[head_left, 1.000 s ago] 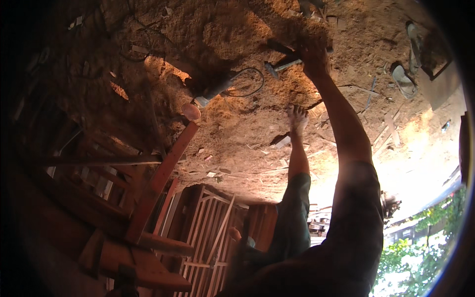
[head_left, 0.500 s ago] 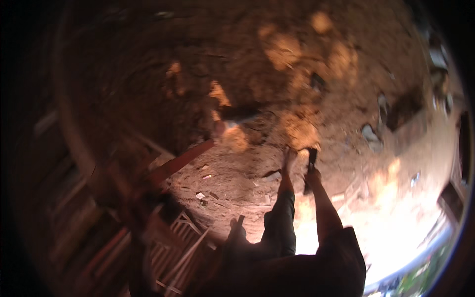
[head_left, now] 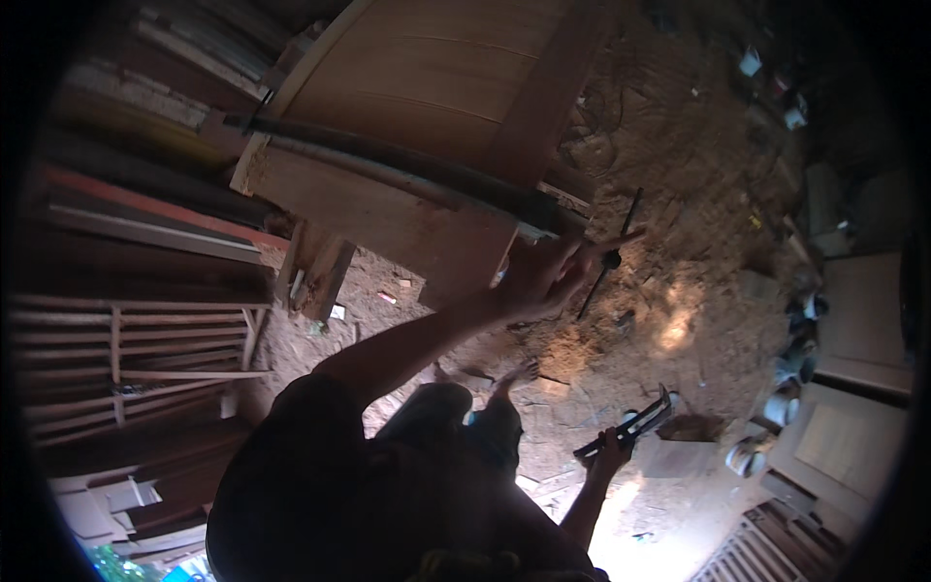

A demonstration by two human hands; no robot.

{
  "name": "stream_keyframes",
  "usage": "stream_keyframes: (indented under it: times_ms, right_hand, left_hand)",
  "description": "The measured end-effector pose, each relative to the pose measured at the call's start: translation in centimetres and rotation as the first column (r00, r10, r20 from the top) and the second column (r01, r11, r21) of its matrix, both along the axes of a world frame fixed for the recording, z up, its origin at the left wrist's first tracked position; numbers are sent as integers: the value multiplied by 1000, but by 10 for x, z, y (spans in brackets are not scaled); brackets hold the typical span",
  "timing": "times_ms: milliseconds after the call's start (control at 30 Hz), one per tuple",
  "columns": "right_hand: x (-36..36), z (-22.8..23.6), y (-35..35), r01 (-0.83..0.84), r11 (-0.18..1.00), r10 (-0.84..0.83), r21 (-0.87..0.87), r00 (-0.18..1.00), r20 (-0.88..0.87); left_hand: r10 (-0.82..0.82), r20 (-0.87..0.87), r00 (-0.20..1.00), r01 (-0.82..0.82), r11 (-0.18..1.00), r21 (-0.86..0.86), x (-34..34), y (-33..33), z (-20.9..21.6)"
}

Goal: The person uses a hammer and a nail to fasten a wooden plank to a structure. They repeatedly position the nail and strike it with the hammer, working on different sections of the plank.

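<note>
A long dark bar clamp lies across the near edge of a wooden panel, with a thin crosswise handle at its right end. Beside that handle is my left hand, its index finger stretched out over it and the other fingers loosely bent and apart. Whether the fingertips touch the handle is hard to see. Lower and to the right, my right hand is closed around a dark, elongated tool with a hooked end. The tool's exact kind does not show.
A thick wooden block borders the panel's near edge. Stacked boards and a slatted wooden frame fill the left side. Sawdust and scraps cover the ground. Panelled wooden pieces stand at the right.
The view has swung so that the panel and clamp now show large. My hands, earlier close together low down, are apart: the left is up at the clamp, the right lower right with the tool.
</note>
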State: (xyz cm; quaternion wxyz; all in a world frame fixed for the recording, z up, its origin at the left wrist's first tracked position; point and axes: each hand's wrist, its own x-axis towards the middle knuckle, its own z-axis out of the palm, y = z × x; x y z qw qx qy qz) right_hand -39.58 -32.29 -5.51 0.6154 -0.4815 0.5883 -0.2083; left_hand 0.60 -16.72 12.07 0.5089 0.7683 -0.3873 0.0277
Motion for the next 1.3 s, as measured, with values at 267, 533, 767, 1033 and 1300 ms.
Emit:
stream_keyframes:
  times_ms: [267,533,767,1033,1300]
  right_hand:
    - [131,128,137,-419,863,481,-283,854,199]
    - [254,187,305,-718,670,727,-191,582,364]
    - [311,176,308,-839,206,977,-503,202,64]
    - [401,131,180,-780,-135,911,-611,145,-386]
    - [420,154,160,-777,-313,903,-546,-65,-425]
  left_hand:
    - [42,-764,643,148,973,178,-144,175,-44]
    - [-46,-908,415,-196,971,-140,-139,281,-7]
    - [329,-831,449,-617,787,-22,-128,304,-20]
    - [272,-927,259,-805,591,-52,-120,282,-50]
    - [347,-930,121,-934,356,12,-125,271,-75]
